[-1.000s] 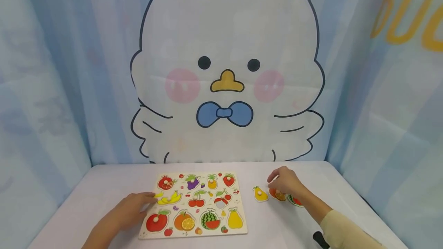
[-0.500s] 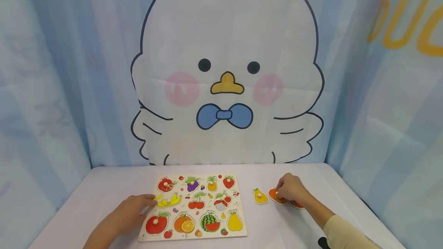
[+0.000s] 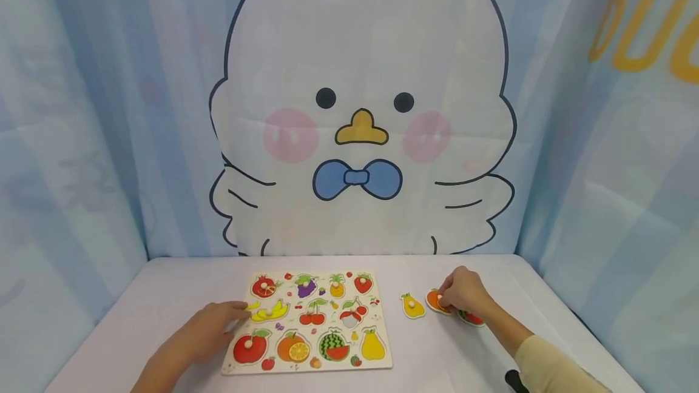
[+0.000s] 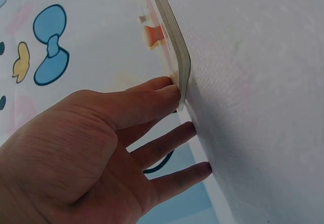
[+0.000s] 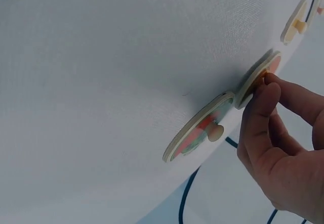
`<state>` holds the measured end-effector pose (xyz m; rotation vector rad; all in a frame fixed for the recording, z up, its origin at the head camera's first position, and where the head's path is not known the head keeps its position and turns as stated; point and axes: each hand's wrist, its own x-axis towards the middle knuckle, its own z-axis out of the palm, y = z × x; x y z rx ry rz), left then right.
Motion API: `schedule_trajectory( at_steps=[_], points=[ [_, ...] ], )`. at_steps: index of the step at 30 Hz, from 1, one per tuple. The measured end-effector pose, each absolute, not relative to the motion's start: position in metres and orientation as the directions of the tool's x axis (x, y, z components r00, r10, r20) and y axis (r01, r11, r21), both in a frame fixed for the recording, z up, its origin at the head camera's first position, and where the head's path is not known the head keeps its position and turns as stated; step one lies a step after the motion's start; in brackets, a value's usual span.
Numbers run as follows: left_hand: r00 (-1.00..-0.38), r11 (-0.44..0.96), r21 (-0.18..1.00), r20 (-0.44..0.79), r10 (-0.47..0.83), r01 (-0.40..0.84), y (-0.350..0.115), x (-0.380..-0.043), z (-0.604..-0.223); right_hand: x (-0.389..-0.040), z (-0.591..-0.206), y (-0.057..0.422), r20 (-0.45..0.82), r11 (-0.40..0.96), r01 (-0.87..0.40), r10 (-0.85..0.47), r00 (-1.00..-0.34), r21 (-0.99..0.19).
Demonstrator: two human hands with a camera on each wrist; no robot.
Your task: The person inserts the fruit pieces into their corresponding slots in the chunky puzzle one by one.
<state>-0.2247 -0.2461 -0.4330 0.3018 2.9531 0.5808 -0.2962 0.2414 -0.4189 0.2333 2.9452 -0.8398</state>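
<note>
A wooden fruit puzzle board (image 3: 246,369) lies on the table. My left hand (image 3: 210,332) is at its left side; in the left wrist view, thumb and forefinger touch the board's edge, the other fingers stretched out to the tabletop. To the right of the board my right hand (image 3: 466,290) pinches the knob of an orange puzzle piece (image 5: 276,64). That piece sits between a pear piece (image 3: 413,307), on the board's side, and a watermelon piece (image 5: 192,138), partly covered by the right hand in the head view. Both of these lie flat, knobs up.
Several knobbed fruits sit in the board, among them an apple (image 3: 250,347) and a strawberry (image 3: 363,284). Its orange, watermelon and pear pictures show no knobs. A white cloth covers the table (image 3: 437,356). Behind hangs a curtain (image 3: 360,223) with a cartoon duck. A black object (image 3: 516,381) is by the right sleeve.
My right hand has come down from above the orange piece and now pinches its knob. The left hand has stayed at the board's edge. The head view has shifted slightly.
</note>
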Motion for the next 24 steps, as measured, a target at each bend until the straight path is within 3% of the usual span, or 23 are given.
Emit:
schedule_trajectory(
  at_steps=[8,24],
  points=[
    [-0.974,0.909,0.387,-0.092,0.205,0.155,-0.245,-0.223,-0.429,-0.296,-0.414,0.233,-0.093,0.820,0.154,0.123,-0.988,-0.552],
    [-0.972,0.906,0.385,-0.081,0.220,0.173,-0.245,-0.224,-0.428,-0.279,-0.402,0.175,-0.068,0.808,0.013,-0.034,-0.997,-0.590]
  ],
)
